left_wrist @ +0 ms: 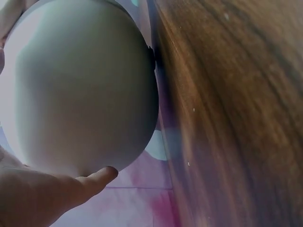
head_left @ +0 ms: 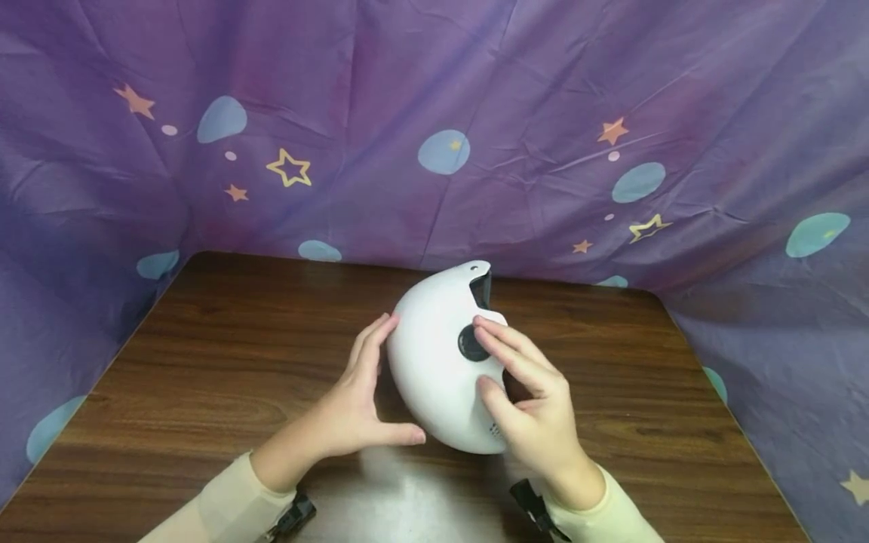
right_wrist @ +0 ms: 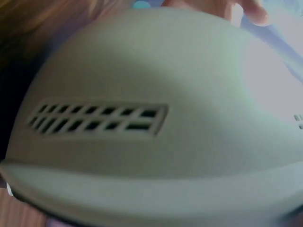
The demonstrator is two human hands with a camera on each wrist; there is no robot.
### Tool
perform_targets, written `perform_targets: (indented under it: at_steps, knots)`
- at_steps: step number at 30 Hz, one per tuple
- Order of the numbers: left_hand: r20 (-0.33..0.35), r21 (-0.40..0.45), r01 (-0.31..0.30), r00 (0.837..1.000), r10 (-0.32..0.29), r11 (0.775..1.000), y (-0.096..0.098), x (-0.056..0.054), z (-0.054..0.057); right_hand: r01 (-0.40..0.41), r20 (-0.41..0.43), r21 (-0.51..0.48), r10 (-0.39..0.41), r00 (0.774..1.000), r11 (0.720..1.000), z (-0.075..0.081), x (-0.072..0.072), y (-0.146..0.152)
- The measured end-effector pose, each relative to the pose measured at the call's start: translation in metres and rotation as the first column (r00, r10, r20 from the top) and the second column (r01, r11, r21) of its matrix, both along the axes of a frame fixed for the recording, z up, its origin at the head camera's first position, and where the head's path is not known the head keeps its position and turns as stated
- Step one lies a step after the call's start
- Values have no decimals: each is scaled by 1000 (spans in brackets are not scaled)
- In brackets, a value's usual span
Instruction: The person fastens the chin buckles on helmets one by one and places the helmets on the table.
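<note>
A white helmet (head_left: 434, 362), with a round black disc (head_left: 473, 344) on its side and a dark opening (head_left: 482, 290), lies tilted between my hands. My left hand (head_left: 353, 403) touches its left side, fingers extended and thumb apart, low near the shell. On the facing side, my right hand (head_left: 536, 400) rests its fingertips beside the disc, thumb on the shell below. The left wrist view shows the smooth shell (left_wrist: 85, 94) with a finger of my left hand (left_wrist: 47, 194) along it. Vent slots (right_wrist: 99, 118) show in the right wrist view. Whether the helmet bears on the table cannot be told.
A brown wood-grain table (head_left: 271, 332) spreads under the hands, with a bright reflection near its front. A purple cloth (head_left: 380, 90) printed with stars and blue blobs hangs behind and at both sides. Black wrist straps (head_left: 292, 516) sit at the cuffs.
</note>
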State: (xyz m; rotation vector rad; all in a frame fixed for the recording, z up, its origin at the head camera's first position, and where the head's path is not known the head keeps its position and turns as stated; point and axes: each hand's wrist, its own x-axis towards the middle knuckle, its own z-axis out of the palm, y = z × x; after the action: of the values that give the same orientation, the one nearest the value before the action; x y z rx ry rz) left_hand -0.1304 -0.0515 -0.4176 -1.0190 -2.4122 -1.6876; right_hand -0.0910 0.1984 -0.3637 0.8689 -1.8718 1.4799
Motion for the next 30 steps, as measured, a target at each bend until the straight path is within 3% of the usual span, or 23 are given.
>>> perform_targets:
  at_steps: [7,13,16,21,26,30]
  knots:
    - [16,32,2,1000,-3,999,-2,0,1,16,97,-217,5,995,976,4,0,1]
    - [28,-47,6,1000,-4,999,-5,-2,2,46,208,-380,37,977,924,6,2,-4]
    - [33,-95,9,999,-6,995,-4,-2,1,108,282,-458,29,959,883,7,1,-5]
    - [69,-108,6,998,2,994,-4,-2,1,231,424,-534,21,905,813,9,-4,-1]
    - [112,-110,-5,994,17,994,-6,-2,2,269,503,-580,78,861,769,4,-11,4]
    - [156,-126,7,988,12,992,-6,-3,2,280,519,-600,98,849,749,-1,-15,6]
